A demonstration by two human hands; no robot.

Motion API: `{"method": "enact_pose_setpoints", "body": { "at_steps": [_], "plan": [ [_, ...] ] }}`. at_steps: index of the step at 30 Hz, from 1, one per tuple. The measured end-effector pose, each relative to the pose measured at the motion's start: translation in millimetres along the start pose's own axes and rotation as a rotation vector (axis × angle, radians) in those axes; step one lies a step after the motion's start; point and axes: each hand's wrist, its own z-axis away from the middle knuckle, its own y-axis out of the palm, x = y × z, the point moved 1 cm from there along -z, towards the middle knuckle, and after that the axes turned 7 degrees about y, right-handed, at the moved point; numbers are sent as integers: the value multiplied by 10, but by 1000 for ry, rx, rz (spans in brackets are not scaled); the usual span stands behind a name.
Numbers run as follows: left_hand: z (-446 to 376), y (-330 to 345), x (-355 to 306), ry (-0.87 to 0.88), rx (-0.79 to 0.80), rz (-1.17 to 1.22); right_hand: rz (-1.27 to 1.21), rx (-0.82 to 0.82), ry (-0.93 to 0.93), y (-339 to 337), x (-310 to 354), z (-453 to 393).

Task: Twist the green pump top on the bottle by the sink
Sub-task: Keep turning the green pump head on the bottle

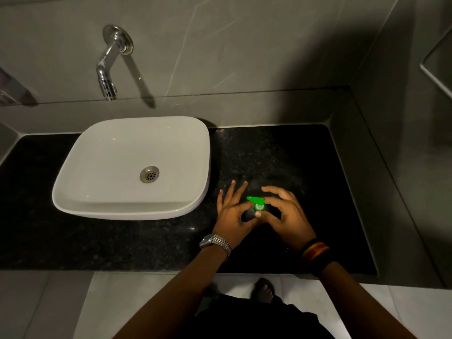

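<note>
Head view: right of the white ceramic basin, a dark bottle with a green pump top stands on black granite. Left hand steadies it, fingers splayed; right hand seemingly pinches the pump's collar.

A single wide-angle view from the person's head, looking steeply down and forward. The black worktop fills the middle, close below. The white sink sits left of centre, the tiled wall runs across the top, and the floor shows along the bottom edge.
</note>
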Motion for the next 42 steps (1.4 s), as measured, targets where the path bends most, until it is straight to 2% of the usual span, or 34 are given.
{"method": "enact_pose_setpoints", "body": {
  "at_steps": [5, 8, 13, 22, 30, 42],
  "plan": [
    [-29, 8, 4, 13, -16, -13, 122, -135, -34, 86, 95, 39],
    [-36, -9, -17, -1, -7, -10, 109, -165, 7, 85, 122, 67],
    [-34, -59, -52, -18, 23, 9, -12, -18, 51, -171, 270, 3],
    [-62, -103, -100, -41, 55, 56, 378, 248, -205, -528, 618, -218],
    [-70, -109, -65, -29, 71, 81, 478, 350, -273, -569, 729, -318],
    [-96, -161, -116, -32, 95, 76, 463, 394, -272, -582, 718, -327]
  ]
}}
